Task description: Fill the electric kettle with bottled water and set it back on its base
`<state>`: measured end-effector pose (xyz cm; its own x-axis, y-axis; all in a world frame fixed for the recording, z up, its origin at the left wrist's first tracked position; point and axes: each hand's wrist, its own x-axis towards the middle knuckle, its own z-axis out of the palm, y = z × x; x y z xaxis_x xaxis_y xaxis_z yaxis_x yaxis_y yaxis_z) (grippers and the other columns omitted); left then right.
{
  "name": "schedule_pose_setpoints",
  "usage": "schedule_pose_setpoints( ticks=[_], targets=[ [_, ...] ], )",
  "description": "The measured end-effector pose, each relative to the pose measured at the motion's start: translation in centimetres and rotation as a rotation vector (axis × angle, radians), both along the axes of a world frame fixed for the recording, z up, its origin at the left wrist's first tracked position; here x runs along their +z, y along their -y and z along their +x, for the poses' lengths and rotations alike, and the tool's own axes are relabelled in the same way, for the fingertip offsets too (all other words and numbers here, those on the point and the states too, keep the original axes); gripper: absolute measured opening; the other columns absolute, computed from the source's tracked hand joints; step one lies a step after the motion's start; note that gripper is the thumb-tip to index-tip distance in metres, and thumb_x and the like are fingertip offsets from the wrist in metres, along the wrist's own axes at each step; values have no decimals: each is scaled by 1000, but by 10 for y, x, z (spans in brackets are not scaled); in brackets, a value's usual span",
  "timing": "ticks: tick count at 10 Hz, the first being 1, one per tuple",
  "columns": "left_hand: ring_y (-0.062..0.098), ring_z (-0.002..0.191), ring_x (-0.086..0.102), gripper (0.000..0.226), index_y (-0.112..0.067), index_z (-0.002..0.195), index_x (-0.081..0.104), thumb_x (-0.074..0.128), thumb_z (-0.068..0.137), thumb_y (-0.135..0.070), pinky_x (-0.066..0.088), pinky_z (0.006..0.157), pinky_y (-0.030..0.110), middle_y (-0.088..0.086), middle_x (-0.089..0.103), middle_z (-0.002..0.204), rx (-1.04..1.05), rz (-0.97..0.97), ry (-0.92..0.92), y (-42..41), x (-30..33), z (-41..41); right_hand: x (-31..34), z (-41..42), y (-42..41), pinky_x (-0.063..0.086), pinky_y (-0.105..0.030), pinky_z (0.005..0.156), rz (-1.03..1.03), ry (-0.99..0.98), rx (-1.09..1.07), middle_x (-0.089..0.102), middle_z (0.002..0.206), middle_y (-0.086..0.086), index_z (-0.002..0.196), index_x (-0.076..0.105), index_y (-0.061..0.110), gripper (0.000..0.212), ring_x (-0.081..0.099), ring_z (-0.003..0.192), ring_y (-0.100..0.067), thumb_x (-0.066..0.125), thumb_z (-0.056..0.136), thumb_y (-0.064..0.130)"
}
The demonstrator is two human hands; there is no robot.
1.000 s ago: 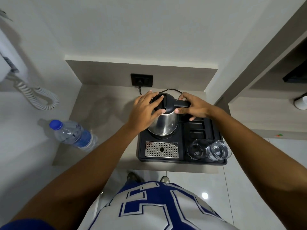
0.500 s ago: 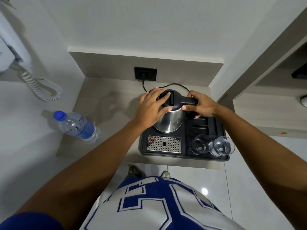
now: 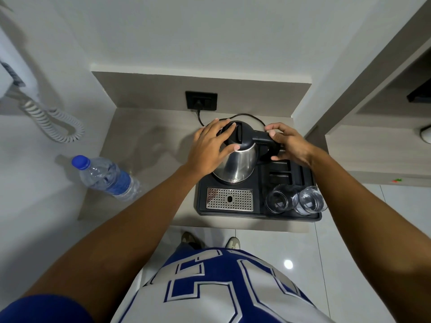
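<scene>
L hand (image 3: 210, 148) flat on kettle (image 3: 238, 164) lid, R hand (image 3: 289, 143) gripping handle, bottle (image 3: 105, 178) well left

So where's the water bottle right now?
In the head view, the water bottle stands capped at the counter's left edge, left of the black tray, untouched.

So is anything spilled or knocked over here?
No spill shows. The clear plastic water bottle with a blue cap and two clear drinking glasses only seem tilted, probably from the wide lens. The steel kettle with black lid sits on the black tray.
</scene>
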<state>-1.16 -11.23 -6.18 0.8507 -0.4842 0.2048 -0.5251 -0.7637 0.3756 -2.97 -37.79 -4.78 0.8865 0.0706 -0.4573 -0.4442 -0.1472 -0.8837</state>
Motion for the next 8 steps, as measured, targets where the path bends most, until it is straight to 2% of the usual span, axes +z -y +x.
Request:
schedule_pose_setpoints(
  ticks=[1,4,6,7,8],
  targets=[
    [24,142,27,60,-23,142,40,44,92,-56,28,110,50,2,40,150,-12,0,-2,0,1,1,3,1,2,59,-46,82,-34,-30,5,60,108,-5,108,65,31,15,61,106,-26,51,106,26],
    [25,141,29,60,-22,141,41,44,92,-55,29,110,49,3,41,149,-33,7,1,-2,2,3,8,1,-1,53,-44,89,-87,-82,-3,64,107,-6,111,67,28,19,60,109,-25,49,106,30],
    [25,141,29,60,-24,141,41,44,91,-57,28,110,47,2,43,148,-66,31,14,-4,1,4,14,4,5,52,-44,93,-117,-121,-10,70,117,-4,116,72,26,22,63,117,-24,59,101,34],
    [24,140,30,64,-25,143,39,40,90,-62,27,110,46,1,45,146,-127,87,28,-6,14,21,24,8,4,44,-48,103,-197,-144,10,69,125,-4,120,70,22,27,60,119,-22,63,98,36],
    [21,141,28,72,-27,146,29,35,88,-69,24,112,48,2,45,147,-198,134,24,-10,48,45,49,14,-1,40,-46,110,-481,63,52,64,137,-13,129,65,10,37,57,124,-29,65,98,30]
  ],
)
